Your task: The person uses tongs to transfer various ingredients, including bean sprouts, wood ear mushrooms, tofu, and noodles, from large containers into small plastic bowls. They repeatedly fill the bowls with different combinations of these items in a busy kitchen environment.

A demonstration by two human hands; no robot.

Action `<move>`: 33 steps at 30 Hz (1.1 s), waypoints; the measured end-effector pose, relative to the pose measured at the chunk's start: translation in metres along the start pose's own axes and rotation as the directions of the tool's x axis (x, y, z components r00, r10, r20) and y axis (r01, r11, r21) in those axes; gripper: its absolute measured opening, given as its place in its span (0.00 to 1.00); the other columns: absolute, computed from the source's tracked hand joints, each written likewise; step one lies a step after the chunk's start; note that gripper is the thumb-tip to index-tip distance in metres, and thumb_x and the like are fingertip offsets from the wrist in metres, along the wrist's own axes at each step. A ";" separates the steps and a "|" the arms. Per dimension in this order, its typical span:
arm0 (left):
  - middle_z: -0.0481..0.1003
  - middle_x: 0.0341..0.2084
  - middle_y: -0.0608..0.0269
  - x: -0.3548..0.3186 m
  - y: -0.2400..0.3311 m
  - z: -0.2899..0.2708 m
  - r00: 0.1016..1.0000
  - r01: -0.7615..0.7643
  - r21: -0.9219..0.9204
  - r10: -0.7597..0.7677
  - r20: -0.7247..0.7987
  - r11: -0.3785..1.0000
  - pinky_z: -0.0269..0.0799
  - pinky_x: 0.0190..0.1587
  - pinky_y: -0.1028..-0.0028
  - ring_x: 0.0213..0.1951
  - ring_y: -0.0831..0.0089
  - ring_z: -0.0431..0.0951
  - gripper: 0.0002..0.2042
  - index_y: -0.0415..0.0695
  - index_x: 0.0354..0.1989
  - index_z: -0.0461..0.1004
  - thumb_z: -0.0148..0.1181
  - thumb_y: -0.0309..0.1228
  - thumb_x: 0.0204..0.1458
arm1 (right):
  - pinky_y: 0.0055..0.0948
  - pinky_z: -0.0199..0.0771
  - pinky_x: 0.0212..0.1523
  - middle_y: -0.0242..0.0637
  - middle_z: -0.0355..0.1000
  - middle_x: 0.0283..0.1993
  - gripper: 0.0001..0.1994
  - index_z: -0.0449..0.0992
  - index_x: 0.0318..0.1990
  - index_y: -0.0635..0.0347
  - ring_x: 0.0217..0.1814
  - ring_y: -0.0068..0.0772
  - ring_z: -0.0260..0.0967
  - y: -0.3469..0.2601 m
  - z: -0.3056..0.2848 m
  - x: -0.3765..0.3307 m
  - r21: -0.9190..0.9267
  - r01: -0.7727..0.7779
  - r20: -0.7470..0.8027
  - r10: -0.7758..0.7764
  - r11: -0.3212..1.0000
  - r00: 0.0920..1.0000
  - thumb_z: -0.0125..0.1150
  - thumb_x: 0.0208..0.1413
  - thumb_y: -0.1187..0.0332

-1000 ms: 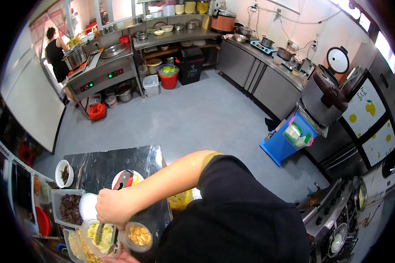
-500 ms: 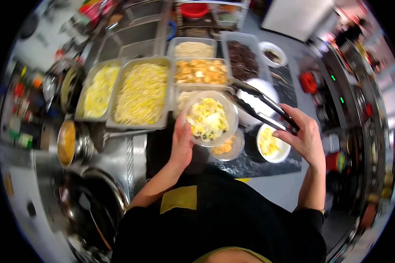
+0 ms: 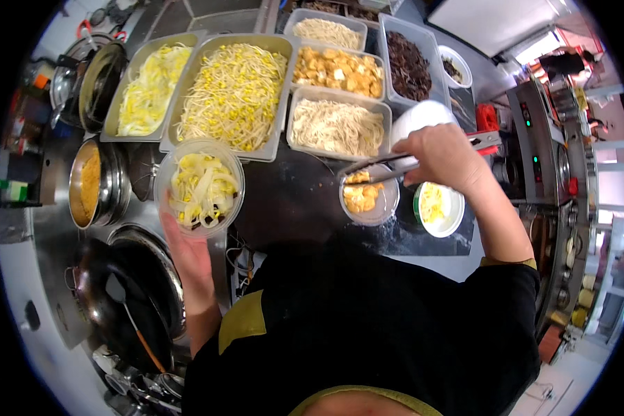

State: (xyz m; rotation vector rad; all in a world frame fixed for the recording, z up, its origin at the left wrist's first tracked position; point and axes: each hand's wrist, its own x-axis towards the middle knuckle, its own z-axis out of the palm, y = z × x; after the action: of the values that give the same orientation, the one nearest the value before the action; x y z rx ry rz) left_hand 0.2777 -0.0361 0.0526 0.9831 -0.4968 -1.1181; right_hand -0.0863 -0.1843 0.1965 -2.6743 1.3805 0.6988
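Note:
My left hand [image 3: 187, 253] grips a clear round plastic bowl [image 3: 162, 182] from below and the near side. Inside it lie bean sprouts [image 3: 202, 187], pale yellow-white strips and a few dark bits. With my right hand [image 3: 442, 154] I hold metal tongs with dark tips [image 3: 378, 163], pointing left. Their tips reach over a smaller clear round container [image 3: 392, 209] of orange-tan pieces [image 3: 360, 199]; a piece seems to sit at the tips, though I cannot tell whether it is gripped. Just right stands a white bowl [image 3: 456, 220] with yellow shreds [image 3: 431, 203].
Trays of yellow-white strips [image 3: 149, 93] and bean sprouts [image 3: 232, 97] lie ahead left. Tubs of fried tofu-like cubes [image 3: 340, 73], pale shreds [image 3: 336, 128] and dark strips [image 3: 408, 66] stand beyond. A wok [image 3: 128, 305] with a spatula [image 3: 118, 290] sits at lower left.
The clear bowl has moved left with my left hand, away from the tubs. My right hand has swung the tongs left and down to the orange-tan pieces. The view has shifted.

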 end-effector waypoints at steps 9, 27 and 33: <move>0.56 0.67 0.54 -0.018 -0.038 0.044 0.964 0.197 0.033 -0.199 0.177 0.980 0.54 0.68 0.59 0.67 0.63 0.58 0.30 0.42 0.70 0.51 0.39 0.49 0.67 | 0.37 0.73 0.37 0.33 0.73 0.38 0.21 0.72 0.47 0.55 0.40 0.36 0.76 -0.043 0.137 -0.043 0.001 -0.272 -0.003 0.272 0.962 0.962 0.69 0.47 0.58; 0.63 0.63 0.60 -0.012 -0.123 0.094 0.940 0.196 0.132 -0.225 0.256 0.972 0.59 0.66 0.66 0.63 0.70 0.63 0.25 0.40 0.67 0.56 0.49 0.39 0.65 | 0.36 0.74 0.38 0.36 0.72 0.33 0.32 0.72 0.57 0.54 0.34 0.40 0.74 -0.027 0.073 -0.127 0.443 -0.180 -0.354 0.355 0.878 0.865 0.72 0.42 0.57; 0.58 0.67 0.58 -0.015 -0.116 0.117 0.870 0.280 0.062 -0.280 0.405 0.958 0.54 0.68 0.65 0.67 0.68 0.58 0.33 0.39 0.69 0.53 0.49 0.50 0.63 | 0.36 0.74 0.37 0.36 0.70 0.33 0.37 0.70 0.59 0.54 0.35 0.40 0.74 -0.016 0.044 -0.131 0.371 -0.144 -0.382 0.293 0.917 0.877 0.75 0.37 0.58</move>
State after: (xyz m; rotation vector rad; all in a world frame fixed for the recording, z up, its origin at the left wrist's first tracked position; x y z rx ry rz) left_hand 0.1225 -0.0810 0.0155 0.8362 -0.7083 -1.6047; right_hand -0.1552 -0.0638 0.2087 -2.5026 1.7370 -0.1442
